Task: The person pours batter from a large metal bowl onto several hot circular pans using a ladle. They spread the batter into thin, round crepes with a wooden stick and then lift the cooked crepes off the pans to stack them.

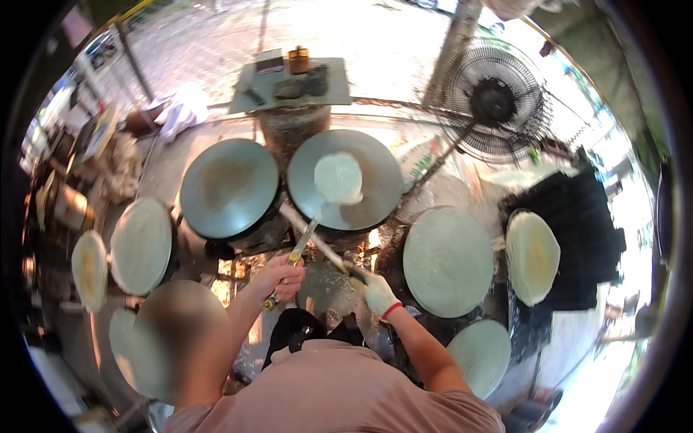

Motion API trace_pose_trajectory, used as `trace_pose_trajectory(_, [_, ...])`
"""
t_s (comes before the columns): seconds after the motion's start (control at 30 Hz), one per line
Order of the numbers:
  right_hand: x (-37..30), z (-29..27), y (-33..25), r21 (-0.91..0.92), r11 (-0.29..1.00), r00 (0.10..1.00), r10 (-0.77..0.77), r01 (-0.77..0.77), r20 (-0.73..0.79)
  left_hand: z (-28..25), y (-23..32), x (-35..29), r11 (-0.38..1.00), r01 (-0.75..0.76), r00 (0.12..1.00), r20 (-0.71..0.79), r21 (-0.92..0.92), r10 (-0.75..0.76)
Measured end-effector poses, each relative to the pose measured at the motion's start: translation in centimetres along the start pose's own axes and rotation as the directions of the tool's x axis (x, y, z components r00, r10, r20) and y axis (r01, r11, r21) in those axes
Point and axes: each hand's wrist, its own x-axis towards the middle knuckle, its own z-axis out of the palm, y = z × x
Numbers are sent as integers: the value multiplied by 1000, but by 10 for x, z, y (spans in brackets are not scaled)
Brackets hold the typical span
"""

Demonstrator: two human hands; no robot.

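Observation:
My bare left hand (280,278) is closed round the handle of a long metal spatula (307,237). Its far end reaches the near edge of the right round griddle (379,162). On that griddle lies a small white round of batter (338,177), off-centre, with an uneven lower edge. A white glove with a red cuff covers my right hand (377,294), which grips the dark handle of a long pale stick-like scraper (317,242). The scraper slants up-left, crossing close to the spatula near the griddle's front; whether they touch I cannot tell. A second griddle (229,189) stands left, bare with a brownish patch.
Large pale flatbreads (449,261) lie at right, with another browned one (533,257) beyond and one (480,358) nearer. More flatbreads (141,246) lie at left. A caged fan (494,101) stands back right. A small table (332,79) holds small items. Black stacked pieces (577,238) sit far right.

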Motion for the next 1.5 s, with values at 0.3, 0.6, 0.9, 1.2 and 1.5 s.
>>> trace_pose_trajectory(0.3, [116,-24,36,827,398,709,439,397,-552,-8,40,222,699,-68,989,-43,711,139])
trace_pose_trajectory(0.6, [176,8,12,437,879,491,471,-191,-733,-107,67,331,-138,-95,919,140,986,369])
trace_pose_trajectory(0.9, [216,35,3,428,869,407,494,-247,-768,-139,152,332,-374,-62,918,200,925,342])
trace_pose_trajectory(1.2, [259,53,40,180,976,130,196,-122,-972,-172,190,313,-496,48,895,184,867,407])
trace_pose_trajectory(1.5, [253,28,11,617,759,325,542,207,-775,-195,217,277,-584,207,915,57,785,400])
